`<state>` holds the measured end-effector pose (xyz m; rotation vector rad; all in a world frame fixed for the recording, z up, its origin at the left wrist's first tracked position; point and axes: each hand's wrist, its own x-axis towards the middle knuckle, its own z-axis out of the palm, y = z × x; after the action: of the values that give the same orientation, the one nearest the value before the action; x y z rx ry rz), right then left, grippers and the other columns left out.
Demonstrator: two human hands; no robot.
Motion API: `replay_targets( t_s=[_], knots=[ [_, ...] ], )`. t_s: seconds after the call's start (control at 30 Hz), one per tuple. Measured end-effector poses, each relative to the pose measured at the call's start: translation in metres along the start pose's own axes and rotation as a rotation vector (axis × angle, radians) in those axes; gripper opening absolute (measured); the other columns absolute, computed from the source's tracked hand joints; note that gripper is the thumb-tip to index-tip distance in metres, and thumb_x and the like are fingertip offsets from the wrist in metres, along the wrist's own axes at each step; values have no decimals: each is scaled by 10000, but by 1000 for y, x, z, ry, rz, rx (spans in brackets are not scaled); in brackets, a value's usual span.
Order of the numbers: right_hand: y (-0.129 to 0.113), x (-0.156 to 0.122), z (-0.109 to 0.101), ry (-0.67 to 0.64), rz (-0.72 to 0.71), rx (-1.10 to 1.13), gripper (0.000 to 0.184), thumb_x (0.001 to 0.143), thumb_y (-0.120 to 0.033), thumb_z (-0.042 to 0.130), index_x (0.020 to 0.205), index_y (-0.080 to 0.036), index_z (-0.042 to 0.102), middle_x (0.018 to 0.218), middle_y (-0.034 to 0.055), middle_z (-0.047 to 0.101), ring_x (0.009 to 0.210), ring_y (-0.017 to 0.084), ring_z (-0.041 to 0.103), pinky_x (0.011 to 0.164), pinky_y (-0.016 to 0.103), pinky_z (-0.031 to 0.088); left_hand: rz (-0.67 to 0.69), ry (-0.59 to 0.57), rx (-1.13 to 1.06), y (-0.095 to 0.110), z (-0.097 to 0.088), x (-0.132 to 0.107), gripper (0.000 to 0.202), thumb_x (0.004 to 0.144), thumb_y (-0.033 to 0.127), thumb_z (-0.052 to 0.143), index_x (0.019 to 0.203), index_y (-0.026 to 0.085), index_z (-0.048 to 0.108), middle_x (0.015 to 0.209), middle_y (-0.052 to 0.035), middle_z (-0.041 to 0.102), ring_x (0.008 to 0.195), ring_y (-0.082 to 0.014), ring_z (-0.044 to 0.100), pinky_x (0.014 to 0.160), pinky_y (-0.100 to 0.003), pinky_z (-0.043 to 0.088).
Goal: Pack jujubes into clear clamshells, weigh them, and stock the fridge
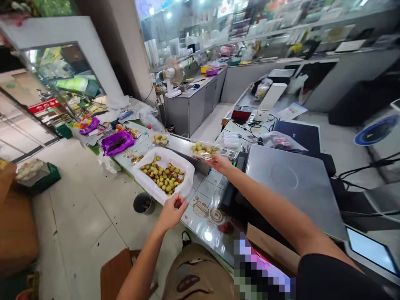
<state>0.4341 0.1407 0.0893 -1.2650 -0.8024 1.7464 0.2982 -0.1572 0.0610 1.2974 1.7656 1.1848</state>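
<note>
My right hand [221, 163] reaches forward, its fingers closed on the near right edge of a clear plastic box [204, 150] filled with yellow-green jujubes. Close to the near corner of a white-lined basket [187, 179] is my left hand [173, 211], fingers curled together; a dark reddish spot shows among them, too small to name. Inside the basket lie many loose green and brown jujubes [164, 174]. A second clear box of jujubes [160, 138] stands just beyond the basket.
A grey-topped machine [290, 179] and a laptop [298, 133] crowd the counter on my right. Purple trays [118, 143] sit farther left along it. On the floor are a dark bin [144, 203] and a wooden stool [116, 273]. A white fan [170, 81] stands behind.
</note>
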Motion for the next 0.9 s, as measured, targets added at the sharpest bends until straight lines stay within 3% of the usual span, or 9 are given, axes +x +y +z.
replay_targets(
  t_s=[0.13,0.2,0.27,0.33,0.43,0.57,0.67,0.77,0.9],
  knots=[
    [9,21,-11,25,146,-65,197,880,-93,702,909,-197,537,702,-13,568,658,165,695,621,276,642,83,-27,64,4,-18,138,253,963,445,619,997,195,627,960,-48,685,854,-180,630,802,-300,510],
    [10,25,-18,49,157,-108,207,867,-143,737,912,-200,542,702,-2,591,663,178,706,619,283,640,50,15,98,2,-10,203,343,932,406,669,1190,181,636,1263,-136,695,1131,-242,661,960,-348,528],
    [11,26,-23,78,151,-153,226,835,-169,758,921,-201,551,720,10,618,687,187,712,639,293,637,18,9,101,-1,5,260,461,899,365,716,1296,155,615,1460,-206,614,1375,-301,569,1128,-405,460],
    [11,27,-26,131,130,-198,278,779,-165,774,950,-204,558,767,16,640,721,191,704,663,304,626,-11,-33,83,-3,21,305,486,902,366,722,1315,132,615,1503,-240,589,1467,-333,502,1204,-436,395],
    [11,28,-24,257,56,-231,476,670,-127,798,1062,-231,548,889,-3,657,804,176,676,709,285,593,-55,-152,50,-4,38,349,414,944,428,690,1237,137,660,1353,-212,698,1346,-325,610,1135,-422,466],
    [9,30,-5,366,-9,-187,518,718,-222,748,1186,-255,529,971,6,687,829,186,672,711,304,579,-93,-323,13,0,43,376,417,966,542,652,1041,133,695,972,-132,758,922,-257,709,832,-357,572],
    [11,24,13,437,-72,-146,416,839,-388,670,1211,-245,551,986,44,706,833,220,682,712,345,582,-72,-350,-26,6,40,374,486,933,616,678,1057,146,664,863,-68,696,805,-208,657,733,-305,542],
    [18,-7,20,522,-177,-124,439,898,-467,620,1274,-248,562,1091,62,713,956,241,681,819,366,585,-29,-353,-80,14,32,351,542,938,660,648,1169,170,616,850,-13,631,769,-177,620,715,-277,522],
    [26,-104,7,633,-481,-113,547,943,-522,610,1422,-270,528,1203,54,697,1080,244,661,1010,410,547,109,-412,-266,46,23,283,534,990,618,586,1327,206,536,895,12,576,800,-170,611,767,-279,529]
  ],
)
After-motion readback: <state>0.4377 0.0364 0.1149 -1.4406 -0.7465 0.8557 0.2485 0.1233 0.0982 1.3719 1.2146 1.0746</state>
